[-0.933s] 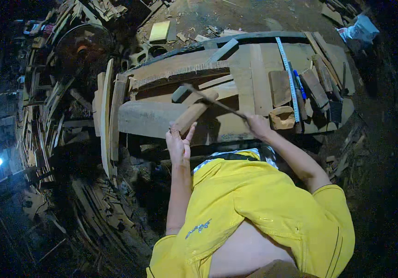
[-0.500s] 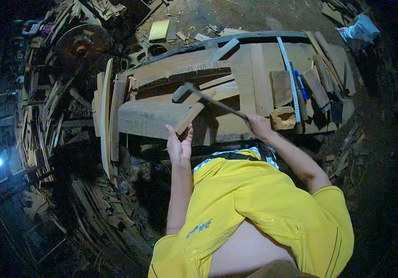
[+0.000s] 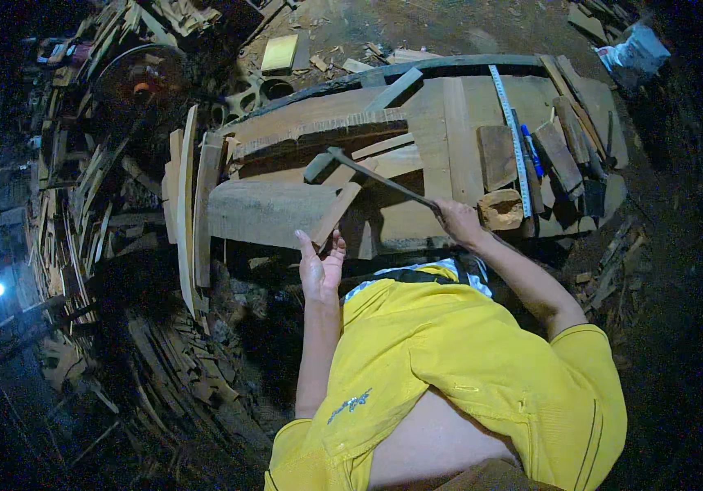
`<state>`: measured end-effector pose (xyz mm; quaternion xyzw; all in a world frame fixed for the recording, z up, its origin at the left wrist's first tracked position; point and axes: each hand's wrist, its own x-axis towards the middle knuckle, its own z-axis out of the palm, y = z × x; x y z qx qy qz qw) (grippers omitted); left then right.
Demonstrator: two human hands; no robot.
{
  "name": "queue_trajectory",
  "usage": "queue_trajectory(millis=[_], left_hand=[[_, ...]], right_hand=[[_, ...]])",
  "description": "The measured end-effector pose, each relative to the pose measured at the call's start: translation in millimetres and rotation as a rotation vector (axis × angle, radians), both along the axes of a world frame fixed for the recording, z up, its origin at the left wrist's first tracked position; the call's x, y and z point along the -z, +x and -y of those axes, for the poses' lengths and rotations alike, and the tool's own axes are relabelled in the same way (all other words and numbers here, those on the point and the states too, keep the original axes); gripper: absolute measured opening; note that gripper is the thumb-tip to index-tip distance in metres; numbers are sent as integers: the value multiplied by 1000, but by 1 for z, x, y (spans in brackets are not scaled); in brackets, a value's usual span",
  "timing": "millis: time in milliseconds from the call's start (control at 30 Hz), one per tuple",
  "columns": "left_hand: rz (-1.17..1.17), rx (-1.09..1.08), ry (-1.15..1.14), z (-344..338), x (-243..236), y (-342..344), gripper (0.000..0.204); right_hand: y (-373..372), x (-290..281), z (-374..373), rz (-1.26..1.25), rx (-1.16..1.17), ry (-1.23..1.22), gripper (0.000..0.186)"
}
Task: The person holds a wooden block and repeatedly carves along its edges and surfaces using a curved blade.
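My left hand point(image 3: 321, 268) holds the lower end of a short wooden piece point(image 3: 338, 214) between thumb and fingers. The piece tilts up and to the right, over a thick plank point(image 3: 265, 206) at the near edge of the workbench point(image 3: 427, 222). My right hand point(image 3: 459, 222) is closed round the near end of a long, thin, dark tool point(image 3: 392, 184). Its far end has a short head, whose exact kind I cannot make out. That head lies beside a grey-green wood block point(image 3: 318, 168), above the upper end of the wooden piece.
A white measuring strip point(image 3: 509, 127), a blue pen point(image 3: 531, 151), a hollowed block point(image 3: 501, 209) and several wood offcuts point(image 3: 558, 155) lie on the bench's right. A curved board point(image 3: 189, 209) stands at its left end. Scrap wood is piled leftward, near a round fan-like object point(image 3: 140, 87).
The wooden piece has shifted slightly, and the fingers of my left hand have moved a little lower on it. The tool has stayed almost in the same place.
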<state>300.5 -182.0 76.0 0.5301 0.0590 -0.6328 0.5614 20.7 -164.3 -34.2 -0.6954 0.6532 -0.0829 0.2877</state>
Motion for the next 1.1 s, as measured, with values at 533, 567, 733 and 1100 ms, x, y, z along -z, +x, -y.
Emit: queue_trajectory(millis=[533,567,733,1100], left_hand=[[20,158,-24,-6,-2,-2,49],[91,256,-69,-8,-7,-9,46],[288,489,-184,-14,-18,-75,49],[642,919,-672,29,93,-399,59]], right_hand=[[-12,-16,-17,82,156,3,25],[-15,-24,-23,131,172,-11,25],[-44,-60,-63,259,396,-250,44],[-224,-53,-150,111,943,-59,26]])
